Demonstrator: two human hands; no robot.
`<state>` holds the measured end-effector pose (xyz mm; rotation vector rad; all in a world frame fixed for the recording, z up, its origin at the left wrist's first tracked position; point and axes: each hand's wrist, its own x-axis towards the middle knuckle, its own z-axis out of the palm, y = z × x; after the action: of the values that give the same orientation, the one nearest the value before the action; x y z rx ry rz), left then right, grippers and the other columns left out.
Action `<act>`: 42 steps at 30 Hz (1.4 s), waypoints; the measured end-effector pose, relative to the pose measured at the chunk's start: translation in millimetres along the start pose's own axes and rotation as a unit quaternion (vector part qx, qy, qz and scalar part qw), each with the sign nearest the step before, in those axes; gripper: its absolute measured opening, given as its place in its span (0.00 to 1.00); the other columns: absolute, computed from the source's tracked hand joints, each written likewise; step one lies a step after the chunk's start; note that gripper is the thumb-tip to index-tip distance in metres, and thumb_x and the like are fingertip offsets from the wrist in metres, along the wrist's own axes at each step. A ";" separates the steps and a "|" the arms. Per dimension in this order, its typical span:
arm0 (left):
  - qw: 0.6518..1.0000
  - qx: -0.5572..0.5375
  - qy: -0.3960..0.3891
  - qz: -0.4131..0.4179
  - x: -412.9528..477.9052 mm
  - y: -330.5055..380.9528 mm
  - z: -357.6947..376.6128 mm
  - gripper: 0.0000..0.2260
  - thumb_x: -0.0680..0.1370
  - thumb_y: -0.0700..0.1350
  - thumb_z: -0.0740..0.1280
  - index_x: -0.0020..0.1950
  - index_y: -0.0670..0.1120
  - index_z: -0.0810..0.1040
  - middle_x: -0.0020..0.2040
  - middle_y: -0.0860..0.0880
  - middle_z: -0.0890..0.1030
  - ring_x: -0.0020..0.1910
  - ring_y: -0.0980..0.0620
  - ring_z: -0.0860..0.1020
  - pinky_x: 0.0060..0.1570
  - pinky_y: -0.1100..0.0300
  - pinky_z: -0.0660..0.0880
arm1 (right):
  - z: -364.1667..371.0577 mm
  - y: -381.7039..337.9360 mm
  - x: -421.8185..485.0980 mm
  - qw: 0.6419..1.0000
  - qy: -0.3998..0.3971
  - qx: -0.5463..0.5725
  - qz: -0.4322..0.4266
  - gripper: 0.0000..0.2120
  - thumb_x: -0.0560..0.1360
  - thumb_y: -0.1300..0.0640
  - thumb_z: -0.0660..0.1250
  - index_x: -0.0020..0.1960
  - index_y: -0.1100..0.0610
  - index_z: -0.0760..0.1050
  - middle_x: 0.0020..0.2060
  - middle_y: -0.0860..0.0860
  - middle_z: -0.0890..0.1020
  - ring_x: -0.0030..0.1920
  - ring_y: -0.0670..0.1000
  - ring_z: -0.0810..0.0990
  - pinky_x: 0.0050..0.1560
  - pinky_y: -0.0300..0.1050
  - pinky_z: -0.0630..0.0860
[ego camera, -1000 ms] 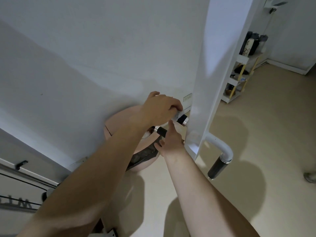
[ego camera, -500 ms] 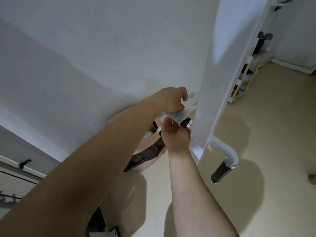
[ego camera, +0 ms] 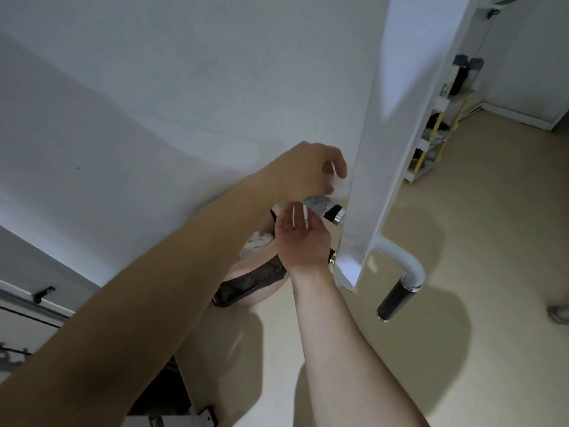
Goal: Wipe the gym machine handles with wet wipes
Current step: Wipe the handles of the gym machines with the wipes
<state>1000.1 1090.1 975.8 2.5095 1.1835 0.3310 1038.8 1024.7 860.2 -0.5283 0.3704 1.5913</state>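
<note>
Both my hands work at the upper handle [ego camera: 335,214] of a white gym machine, where a wet wipe [ego camera: 318,203] lies draped over the black grip, just beside the machine's upright post [ego camera: 378,149]. My left hand [ego camera: 308,171] reaches in from above, fingers curled and, as far as the blur allows, pinching the wipe's white upper edge. My right hand [ego camera: 300,238] sits just below the grip, palm turned up and fingers straight, at the wipe's lower edge and gripping nothing.

A second handle [ego camera: 395,300], black with chrome end rings, hangs from a curved white tube [ego camera: 411,266] on the far side of the post and carries no wipe. Beneath my wrists stands a pink bin [ego camera: 268,292] lined with a black bag, with crumpled white wipes [ego camera: 257,241] inside.

The wipe looks thin, limp and damp. It should weigh next to nothing and cling to the grip, but it may bunch or tear if tugged by one corner. The best hold is probably to fold it round the grip and close a palm over it. The handle is rigid and fixed, and its chrome ring may turn slick when wet.
</note>
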 end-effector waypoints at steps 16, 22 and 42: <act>0.687 -0.614 0.204 -0.331 -48.8 32.1 81.4 0.05 0.79 0.48 0.67 0.47 0.48 0.78 0.57 0.39 0.85 0.53 0.45 0.85 0.58 0.49 0.80 | -47.9 -43.1 -96.0 0.723 0.035 -0.478 -0.498 0.11 0.70 0.59 0.63 0.50 0.48 0.75 0.42 0.50 0.78 0.41 0.52 0.75 0.44 0.47 0.72; 0.471 -0.788 0.147 -0.367 -0.8 25.1 72.3 0.19 0.75 0.50 0.73 0.61 0.43 0.77 0.52 0.45 0.81 0.48 0.44 0.80 0.47 0.54 0.81 | -9.0 -84.3 -81.5 0.570 0.030 -0.600 -0.561 0.36 0.66 0.48 0.75 0.70 0.54 0.66 0.63 0.48 0.72 0.62 0.48 0.72 0.63 0.39 0.70; 0.402 -0.832 0.271 -0.269 43.8 12.6 103.9 0.16 0.76 0.42 0.71 0.29 0.48 0.72 0.27 0.53 0.69 0.26 0.56 0.70 0.33 0.63 0.76 | 15.8 -130.2 -48.8 0.593 -0.019 -0.659 -0.463 0.25 0.65 0.44 0.79 0.51 0.48 0.67 0.43 0.44 0.79 0.44 0.45 0.80 0.43 0.47 0.80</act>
<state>1072.7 1095.2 888.8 0.1488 0.7847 1.2970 1168.0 1004.1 909.6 -1.4853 -1.1442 0.5298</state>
